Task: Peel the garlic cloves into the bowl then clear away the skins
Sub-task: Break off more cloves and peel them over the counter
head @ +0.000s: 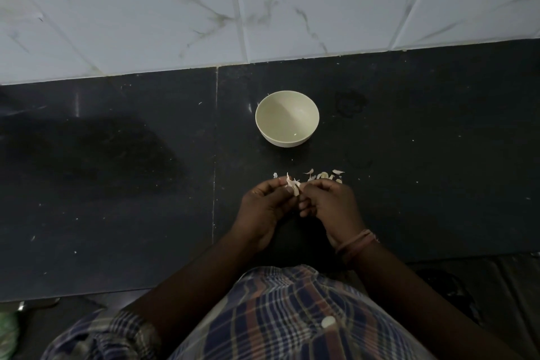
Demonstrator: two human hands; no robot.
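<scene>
Head | both hands' fingers pinch garlic clove [293, 185] | bowl [287, 118] beyond | skins [323, 176] beside | no writing

Left hand [264, 202] and right hand [327, 199] meet, fingers curled.

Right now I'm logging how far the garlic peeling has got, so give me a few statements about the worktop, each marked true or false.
1. Both hands, left hand and right hand, pinch one garlic clove between them. True.
2. The cream bowl is heaped with peeled cloves. False: no cloves show inside it.
3. Loose garlic skins lie on the dark worktop between the hands and the bowl. True.
4. The bowl stands nearer the person than the hands. False: it stands beyond them, toward the tiled wall.
5. The left wrist wears a band. False: the band is on the right wrist.
</scene>
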